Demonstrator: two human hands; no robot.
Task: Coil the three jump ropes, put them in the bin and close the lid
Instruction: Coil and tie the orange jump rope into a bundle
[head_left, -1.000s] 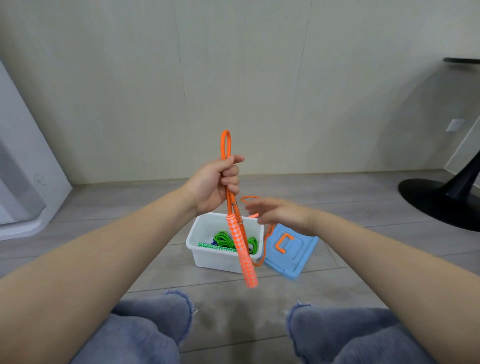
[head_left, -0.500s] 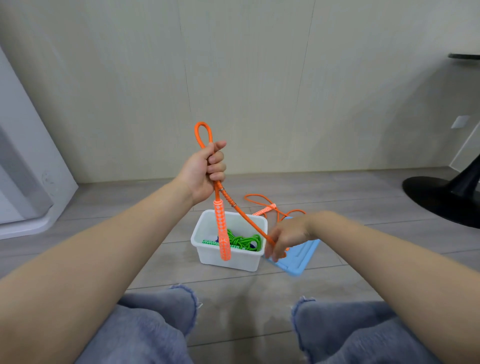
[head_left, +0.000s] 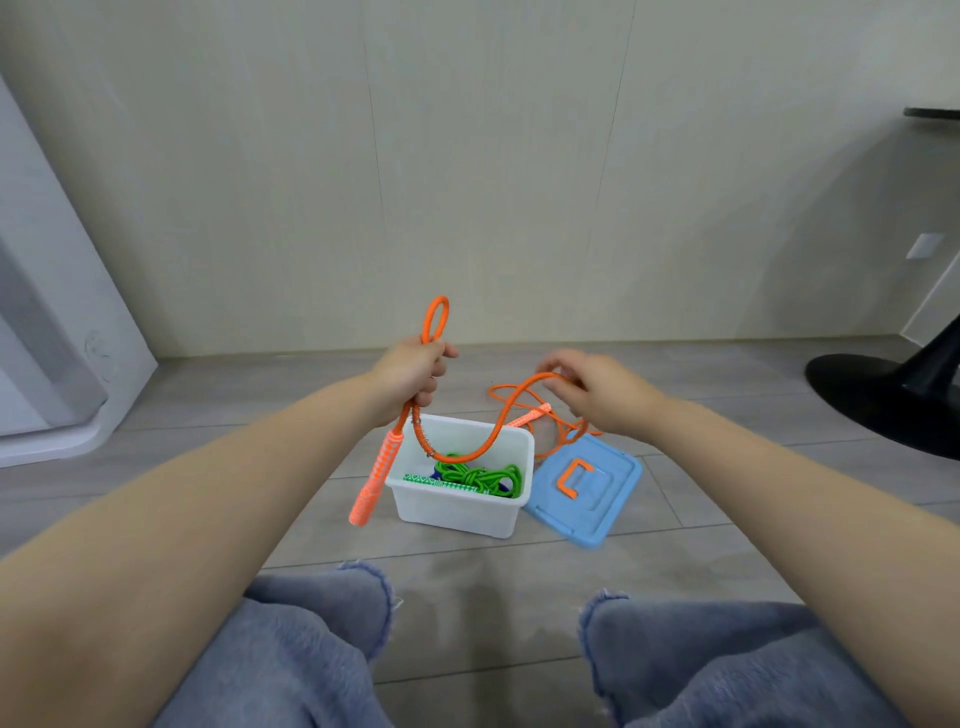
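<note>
- Orange rope (head_left: 480, 447) is up in the air between both hands, sagging in a curve over the open bin (head_left: 511, 506).
- Left hand (head_left: 413, 374) has its fingers curled tight round the rope, with a small loop poking up above the fist.
- One orange handle (head_left: 375, 475) hangs down from that fist, tilted, just beside the bin's left wall.
- Right hand (head_left: 597, 395) holds a further stretch of the rope, fingers bent over it, raised behind the bin.
- From there the rest of the rope trails down to the floor (head_left: 675, 545) in loose loops behind the bin and lid (head_left: 613, 512), with the second handle (head_left: 530, 417) among them.
- Inside the white bin lies a coiled green rope (head_left: 480, 475) with its patterned green handle (head_left: 441, 483) along the near wall; something blue shows under it, too hidden to tell what.
- Blue lid lies flat on the floor, touching or just beside the bin's right side, its orange grip facing up.
- Person's knees in blue jeans are nearest the viewer; a black round base (head_left: 857, 395) stands well apart on the right.
</note>
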